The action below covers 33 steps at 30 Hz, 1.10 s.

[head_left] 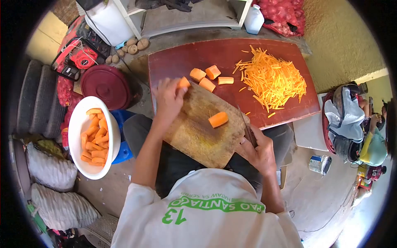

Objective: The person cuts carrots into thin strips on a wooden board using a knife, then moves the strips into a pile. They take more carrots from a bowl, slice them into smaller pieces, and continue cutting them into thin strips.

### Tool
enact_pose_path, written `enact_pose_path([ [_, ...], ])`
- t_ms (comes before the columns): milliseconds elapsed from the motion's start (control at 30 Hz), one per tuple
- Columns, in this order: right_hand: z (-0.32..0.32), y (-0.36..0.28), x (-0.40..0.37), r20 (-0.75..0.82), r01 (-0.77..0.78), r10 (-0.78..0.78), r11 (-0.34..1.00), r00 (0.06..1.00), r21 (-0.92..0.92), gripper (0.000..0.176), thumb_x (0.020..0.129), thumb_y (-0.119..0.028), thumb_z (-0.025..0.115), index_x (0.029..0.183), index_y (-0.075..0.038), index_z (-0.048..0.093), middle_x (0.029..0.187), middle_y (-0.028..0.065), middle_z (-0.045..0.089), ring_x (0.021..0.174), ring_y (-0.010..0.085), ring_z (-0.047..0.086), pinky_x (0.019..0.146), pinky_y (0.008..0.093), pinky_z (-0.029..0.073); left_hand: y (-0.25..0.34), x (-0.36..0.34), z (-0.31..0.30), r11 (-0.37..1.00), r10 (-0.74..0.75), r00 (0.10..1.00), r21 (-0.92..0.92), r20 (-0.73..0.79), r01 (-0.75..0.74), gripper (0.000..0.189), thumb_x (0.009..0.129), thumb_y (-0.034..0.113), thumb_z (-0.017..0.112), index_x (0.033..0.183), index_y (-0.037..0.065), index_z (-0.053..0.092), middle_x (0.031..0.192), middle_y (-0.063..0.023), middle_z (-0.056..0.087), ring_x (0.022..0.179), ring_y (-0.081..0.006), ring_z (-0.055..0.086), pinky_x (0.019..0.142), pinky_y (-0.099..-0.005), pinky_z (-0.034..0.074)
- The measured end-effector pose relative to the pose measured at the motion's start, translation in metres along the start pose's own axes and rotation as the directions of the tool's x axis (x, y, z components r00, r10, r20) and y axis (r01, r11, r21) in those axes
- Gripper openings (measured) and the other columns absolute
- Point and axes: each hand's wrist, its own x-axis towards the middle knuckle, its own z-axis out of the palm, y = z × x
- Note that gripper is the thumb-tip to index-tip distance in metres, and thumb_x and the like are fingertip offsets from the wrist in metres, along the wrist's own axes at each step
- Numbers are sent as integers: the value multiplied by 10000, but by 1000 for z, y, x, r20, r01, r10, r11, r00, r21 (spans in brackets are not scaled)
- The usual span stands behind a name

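A round wooden cutting board [198, 138] is laid on the near edge of a red table [186, 56], and all places are given from this board. At its far left edge the left hand [166, 98] is seen, with the fingers pressed together in a pinch around a carrot piece [183, 82]. At the right edge of the board the right hand [259, 152] is closed around the handle of a knife [247, 129], and the blade is pointed away from the person along the rim of the board. A second carrot chunk [218, 119] is lying in the middle of the board, apart from both hands. Just beyond the board, on the table, four more cut chunks [207, 84] are placed close together. Further to the right of them, a heap of thin carrot strips [273, 78] is spread. To the left of the board, off the table, a white bowl [74, 124] filled with peeled carrots [95, 138] is found, and a dark red lid [105, 84] is lying beyond the bowl. To the right of the board, low on the floor, a tin can [319, 164] is standing.
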Motion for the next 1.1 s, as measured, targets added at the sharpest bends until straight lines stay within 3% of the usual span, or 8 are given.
enact_pose_path([
  [33, -4, -2, 1, 14, -19, 20, 995, 1000, -98, 481, 924, -72, 832, 1356, 64, 669, 1056, 298, 772, 960, 439, 796, 806, 421, 632, -18, 19, 10, 998, -44, 999, -35, 28, 45, 327, 943, 217, 817, 1238, 80, 787, 1101, -117, 703, 1149, -361, 623, 1044, -546, 391],
  [200, -8, 7, -10, 22, 98, -95, 961, 995, -260, 469, 917, -70, 821, 1351, 49, 691, 1047, 292, 775, 959, 464, 784, 781, 448, 634, -52, 52, 40, 990, -130, 979, -36, 158, 137, 360, 1012, 293, 794, 1301, 80, 803, 1151, -127, 794, 1106, -351, 698, 1037, -520, 500],
  [400, -5, 11, -19, 29, 81, -76, 957, 997, -280, 501, 915, -130, 855, 1343, 55, 671, 1101, 286, 785, 953, 461, 781, 772, 498, 644, -24, 19, 29, 1000, 29, 999, 8, 20, -29, 381, 1012, 322, 802, 1293, 65, 803, 1269, -127, 765, 1178, -365, 685, 1073, -497, 490],
  [500, -6, 11, -17, 42, 94, -85, 949, 996, -300, 503, 918, -128, 850, 1347, 56, 665, 1105, 291, 783, 954, 461, 780, 776, 502, 643, 1, 8, 17, 994, 112, 993, -13, -33, -112, 375, 960, 341, 836, 1222, 75, 808, 1263, -124, 748, 1206, -346, 657, 1083, -552, 395],
  [600, -6, 9, -13, 12, 98, -99, 947, 995, -306, 472, 921, -105, 831, 1336, 71, 691, 1035, 284, 781, 925, 454, 790, 769, 468, 637, 44, -6, -4, 937, 290, 946, -246, 146, -250, 416, 884, 322, 888, 1218, 91, 794, 1234, -134, 745, 1166, -357, 676, 1063, -532, 429],
  [667, -5, 9, -12, -2, 88, -93, 945, 996, -316, 456, 924, -92, 820, 1331, 75, 704, 1007, 280, 781, 918, 451, 794, 769, 449, 634, 76, -25, -12, 932, 352, 843, -239, 406, -273, 480, 836, 270, 926, 1239, 56, 777, 1205, -126, 752, 1129, -359, 701, 1021, -488, 504],
  [867, -4, 6, -12, -5, 32, -36, 947, 999, -319, 458, 925, -88, 814, 1345, 57, 704, 1035, 279, 784, 953, 458, 791, 791, 441, 630, 74, -22, 32, 899, 438, 845, -149, 307, -412, 450, 849, 116, 851, 1274, 58, 714, 1127, -93, 729, 1083, -338, 690, 994, -494, 456],
  [1100, 1, 7, -19, -11, 78, -84, 954, 996, -291, 415, 952, -81, 802, 1335, 50, 710, 1002, 274, 769, 908, 418, 802, 785, 413, 620, 61, 7, 60, 858, 493, 827, 4, 269, -513, 500, 835, 92, 828, 1315, 80, 686, 1331, -102, 636, 1293, -316, 569, 1102, -575, 388],
])
